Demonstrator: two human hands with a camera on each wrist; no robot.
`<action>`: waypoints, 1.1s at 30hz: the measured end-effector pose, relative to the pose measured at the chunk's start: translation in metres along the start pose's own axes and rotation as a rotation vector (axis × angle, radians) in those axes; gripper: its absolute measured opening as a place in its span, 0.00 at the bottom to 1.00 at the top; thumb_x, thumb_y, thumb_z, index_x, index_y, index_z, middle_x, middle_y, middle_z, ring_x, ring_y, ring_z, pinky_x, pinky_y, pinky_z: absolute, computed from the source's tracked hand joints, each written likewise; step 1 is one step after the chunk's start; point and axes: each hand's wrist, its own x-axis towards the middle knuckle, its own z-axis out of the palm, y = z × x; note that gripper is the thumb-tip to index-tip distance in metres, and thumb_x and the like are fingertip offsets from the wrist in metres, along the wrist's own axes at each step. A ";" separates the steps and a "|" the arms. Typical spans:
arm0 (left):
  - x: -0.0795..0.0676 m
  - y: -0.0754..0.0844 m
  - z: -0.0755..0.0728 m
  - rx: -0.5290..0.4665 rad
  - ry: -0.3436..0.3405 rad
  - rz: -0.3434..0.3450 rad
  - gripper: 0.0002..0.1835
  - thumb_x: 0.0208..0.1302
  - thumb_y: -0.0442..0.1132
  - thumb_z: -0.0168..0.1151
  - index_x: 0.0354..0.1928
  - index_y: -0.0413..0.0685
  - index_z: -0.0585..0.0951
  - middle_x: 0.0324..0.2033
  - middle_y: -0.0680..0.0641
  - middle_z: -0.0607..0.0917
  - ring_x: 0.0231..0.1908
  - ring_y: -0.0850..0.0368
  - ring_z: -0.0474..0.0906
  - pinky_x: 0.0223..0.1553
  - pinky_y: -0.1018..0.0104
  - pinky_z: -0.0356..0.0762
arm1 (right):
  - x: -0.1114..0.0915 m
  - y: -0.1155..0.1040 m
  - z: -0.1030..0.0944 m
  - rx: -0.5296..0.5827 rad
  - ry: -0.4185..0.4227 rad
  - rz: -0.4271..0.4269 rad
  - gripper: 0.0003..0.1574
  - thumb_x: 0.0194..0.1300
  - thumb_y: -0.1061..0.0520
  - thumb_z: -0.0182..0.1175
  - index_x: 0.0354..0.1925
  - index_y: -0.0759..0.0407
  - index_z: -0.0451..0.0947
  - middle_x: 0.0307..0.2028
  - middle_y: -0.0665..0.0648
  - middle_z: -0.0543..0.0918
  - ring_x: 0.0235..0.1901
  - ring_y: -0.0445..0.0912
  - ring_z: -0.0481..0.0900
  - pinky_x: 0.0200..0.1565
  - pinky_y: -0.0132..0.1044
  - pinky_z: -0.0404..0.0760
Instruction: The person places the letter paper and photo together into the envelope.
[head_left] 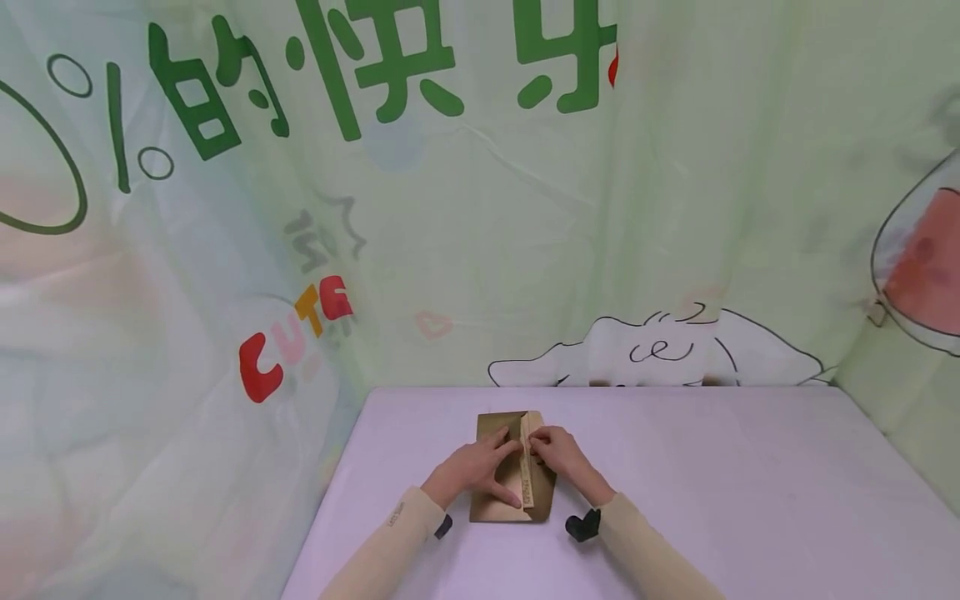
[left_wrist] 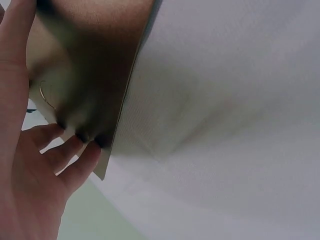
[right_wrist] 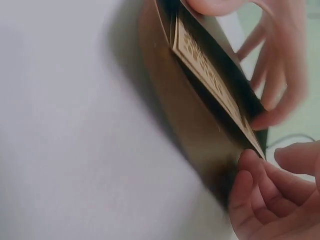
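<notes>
A gold-brown folded card [head_left: 495, 510] lies on the table, its right part partly raised. Along its middle stands a narrow pale tan strip [head_left: 527, 483] with small markings. The right wrist view shows layered tan paper [right_wrist: 205, 65] with cut-out patterning between the card's brown sides. My left hand [head_left: 476, 464] is spread over the left part of the card, fingertips resting on it near the strip. From the other side, my right hand [head_left: 564, 457] pinches the card's paper edge close to the strip, fingers curled. Its fingertips [right_wrist: 248, 159] are at the far end of the layers.
The table [head_left: 690, 475] has a pale lilac cover and stretches right of the card. Behind and to the left hang printed curtains [head_left: 480, 233] with green characters and drawings. Dark bands [head_left: 583, 525] sit at both wrists, below light sleeves.
</notes>
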 end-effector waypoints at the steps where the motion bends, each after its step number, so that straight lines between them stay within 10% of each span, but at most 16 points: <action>1: 0.000 0.000 0.000 0.014 0.006 0.003 0.53 0.44 0.82 0.62 0.73 0.70 0.63 0.77 0.40 0.60 0.68 0.45 0.71 0.56 0.53 0.80 | -0.002 0.002 -0.004 0.016 -0.001 0.002 0.13 0.72 0.63 0.55 0.47 0.71 0.81 0.33 0.60 0.86 0.30 0.47 0.82 0.30 0.34 0.80; 10: -0.005 -0.004 -0.004 0.035 -0.030 -0.036 0.54 0.48 0.81 0.60 0.77 0.72 0.60 0.78 0.41 0.56 0.76 0.42 0.56 0.70 0.48 0.65 | -0.015 0.023 -0.037 0.010 0.029 -0.014 0.15 0.74 0.61 0.55 0.49 0.72 0.80 0.31 0.60 0.84 0.26 0.44 0.76 0.27 0.33 0.75; 25: -0.003 -0.017 -0.007 0.053 0.007 -0.028 0.55 0.50 0.78 0.63 0.75 0.57 0.62 0.76 0.39 0.62 0.73 0.41 0.63 0.67 0.48 0.70 | -0.028 0.049 -0.096 -0.045 0.032 -0.014 0.19 0.75 0.60 0.54 0.55 0.74 0.77 0.36 0.62 0.85 0.33 0.48 0.81 0.34 0.39 0.82; 33: -0.002 -0.032 -0.011 0.001 0.161 -0.042 0.39 0.64 0.74 0.53 0.66 0.56 0.74 0.65 0.50 0.78 0.61 0.50 0.78 0.59 0.53 0.77 | -0.036 0.044 -0.134 -0.236 0.056 -0.067 0.22 0.76 0.56 0.53 0.58 0.72 0.75 0.42 0.67 0.85 0.38 0.53 0.83 0.34 0.42 0.82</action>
